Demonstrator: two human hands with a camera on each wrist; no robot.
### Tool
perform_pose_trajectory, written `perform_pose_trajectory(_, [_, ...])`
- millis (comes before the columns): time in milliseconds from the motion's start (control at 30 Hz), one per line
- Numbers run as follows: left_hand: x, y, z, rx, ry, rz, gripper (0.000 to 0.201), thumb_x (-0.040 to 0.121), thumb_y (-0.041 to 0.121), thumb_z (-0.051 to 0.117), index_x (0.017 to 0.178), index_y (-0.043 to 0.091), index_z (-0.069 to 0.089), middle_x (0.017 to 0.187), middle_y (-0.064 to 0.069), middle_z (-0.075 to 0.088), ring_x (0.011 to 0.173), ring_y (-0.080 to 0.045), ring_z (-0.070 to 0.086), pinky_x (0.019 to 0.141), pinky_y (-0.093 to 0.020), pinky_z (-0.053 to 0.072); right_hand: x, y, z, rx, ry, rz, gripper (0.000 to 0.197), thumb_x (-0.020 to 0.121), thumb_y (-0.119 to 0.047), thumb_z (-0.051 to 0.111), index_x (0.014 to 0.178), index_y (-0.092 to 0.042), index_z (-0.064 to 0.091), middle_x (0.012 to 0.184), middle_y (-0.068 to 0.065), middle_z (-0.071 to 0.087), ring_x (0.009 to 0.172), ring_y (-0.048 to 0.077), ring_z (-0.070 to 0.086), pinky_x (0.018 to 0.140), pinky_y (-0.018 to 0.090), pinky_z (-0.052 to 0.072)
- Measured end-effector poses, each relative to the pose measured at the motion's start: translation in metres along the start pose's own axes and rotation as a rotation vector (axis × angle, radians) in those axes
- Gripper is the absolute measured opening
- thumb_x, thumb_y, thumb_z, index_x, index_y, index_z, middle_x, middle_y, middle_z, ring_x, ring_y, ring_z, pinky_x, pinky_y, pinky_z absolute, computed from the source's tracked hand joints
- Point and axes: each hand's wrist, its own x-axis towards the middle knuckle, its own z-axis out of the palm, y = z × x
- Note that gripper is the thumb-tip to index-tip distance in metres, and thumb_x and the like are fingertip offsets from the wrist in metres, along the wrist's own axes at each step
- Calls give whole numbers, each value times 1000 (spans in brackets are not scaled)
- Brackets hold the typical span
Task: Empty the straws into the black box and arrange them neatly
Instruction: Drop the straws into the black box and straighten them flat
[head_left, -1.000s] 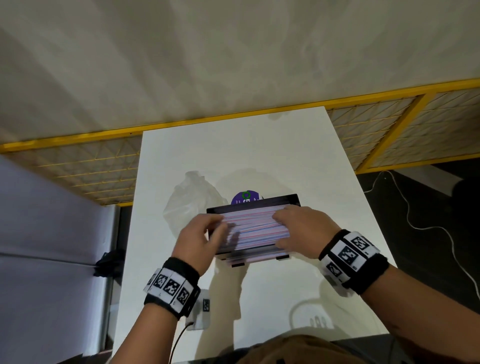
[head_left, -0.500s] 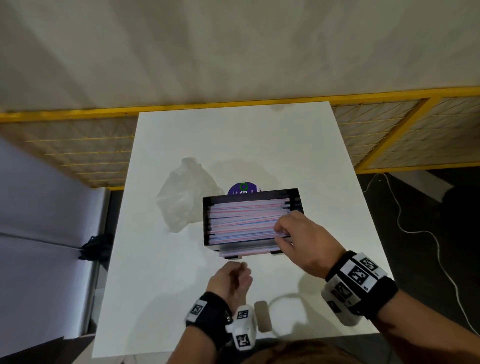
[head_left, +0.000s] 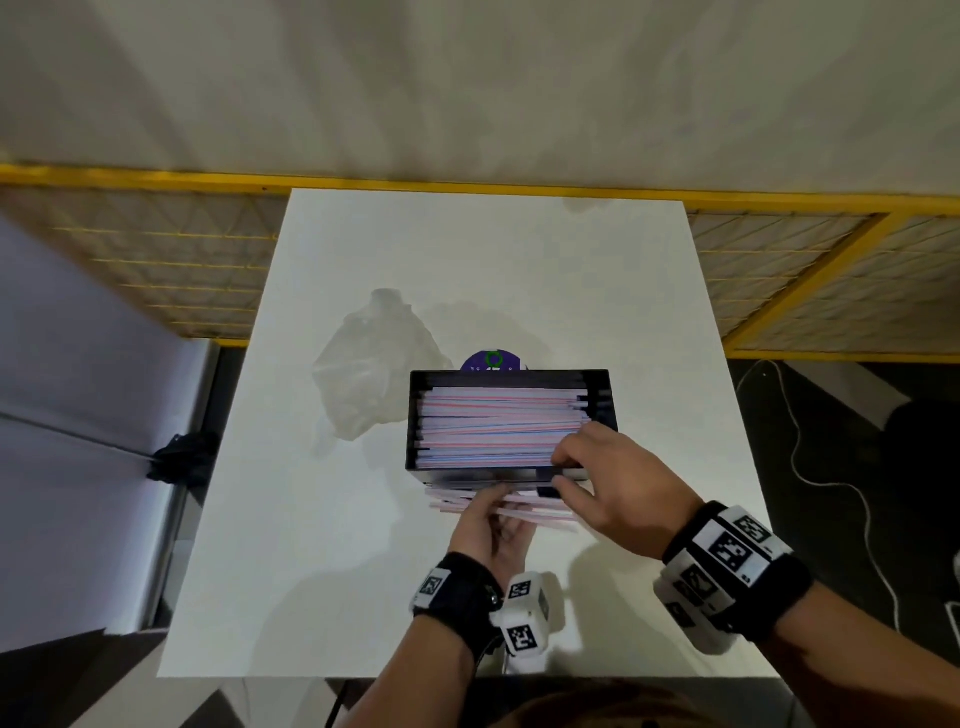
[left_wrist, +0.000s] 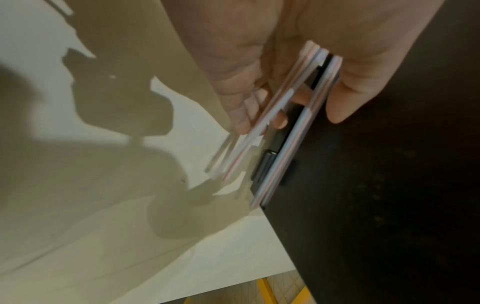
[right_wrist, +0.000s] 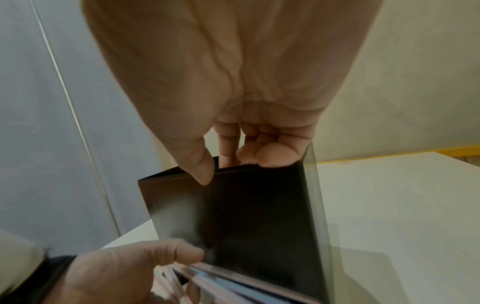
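The black box stands mid-table, filled with pink, blue and white striped straws lying lengthwise. My right hand grips its near right rim, thumb on the outer front wall and fingers curled inside; the right wrist view shows this hand over the box. Several loose straws lie on the table against the box's near wall. My left hand pinches them between thumb and fingers. The left wrist view shows the hand holding the straws beside the box.
A crumpled clear plastic bag lies left of the box, and a round purple object peeks out behind it. A yellow mesh fence runs beyond the white table. A white cable trails on the floor at right.
My left hand left the straws in the box, drew back toward me, then moved to the loose straws at the box's near wall. My right hand shifted from the straws' top to the near right rim.
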Motion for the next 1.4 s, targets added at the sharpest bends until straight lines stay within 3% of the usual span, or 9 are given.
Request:
perform_pose_trajectory(300, [13, -19, 1, -66, 0, 36, 25, 81, 7, 72, 72, 14, 50, 65, -1, 36, 52, -13, 32, 54, -21, 39, 2, 7, 1, 4, -14, -31, 20, 99, -34, 58, 112, -20, 62, 107, -4, 56, 97, 16, 54, 88, 34, 47])
perform_pose_trajectory(500, [18, -20, 2, -107, 13, 66, 23, 78, 6, 75, 71, 15, 55, 60, 1, 40, 46, -13, 35, 50, -23, 40, 2, 8, 0, 32, 3, -36, 17, 98, -30, 60, 109, -17, 64, 105, -2, 58, 97, 17, 55, 88, 36, 47])
perform_pose_trajectory(600, [14, -20, 4, -152, 11, 65, 18, 82, 6, 73, 78, 12, 57, 68, -2, 45, 53, -14, 39, 58, -26, 42, 3, 7, -1, 37, -1, -36, 16, 98, -28, 60, 108, -16, 64, 104, -1, 58, 96, 18, 56, 88, 37, 48])
perform_pose_trajectory(667, [9, -21, 4, -164, -7, 75, 9, 84, 5, 73, 90, 5, 67, 87, -12, 68, 74, -22, 69, 83, -36, 56, 4, 6, -1, 39, 0, -36, 15, 99, -27, 60, 108, -15, 65, 103, 0, 58, 95, 19, 56, 88, 37, 47])
perform_pose_trajectory(767, [7, -19, 4, -154, 5, 60, 8, 81, 1, 69, 88, 4, 65, 90, -16, 69, 87, -28, 70, 106, -41, 51, 3, 7, 0, 35, -3, -36, 16, 99, -26, 59, 109, -15, 65, 105, 0, 59, 96, 20, 56, 89, 36, 47])
perform_pose_trajectory(1000, [5, -19, 11, -56, 39, 52, 23, 84, 7, 72, 106, 4, 67, 102, -15, 66, 92, -27, 65, 105, -37, 50, 3, 8, 5, 9, 18, -53, 13, 99, -22, 57, 105, -15, 66, 101, 1, 58, 92, 20, 55, 85, 36, 46])
perform_pose_trajectory(1133, [6, -21, 16, 2, 93, 81, 16, 86, 8, 71, 100, 7, 64, 83, -11, 64, 73, -22, 62, 87, -35, 54, 3, 9, 6, -13, 36, -58, 11, 99, -22, 57, 102, -15, 65, 99, 1, 58, 89, 20, 55, 81, 34, 46])
perform_pose_trajectory(1267, [2, -21, 18, -21, 72, 101, 14, 90, 7, 67, 104, 5, 67, 93, -13, 70, 81, -22, 67, 108, -38, 48, 6, 8, 6, -29, 33, -49, 11, 99, -22, 56, 100, -14, 65, 98, 2, 58, 89, 22, 56, 81, 35, 46])
perform_pose_trajectory(1400, [0, -19, 15, -10, 85, 47, 13, 90, 10, 63, 103, 5, 65, 92, -12, 67, 67, -20, 65, 65, -27, 59, 6, 7, 6, -29, 35, -41, 11, 98, -20, 57, 98, -13, 65, 96, 3, 58, 87, 22, 55, 80, 36, 46])
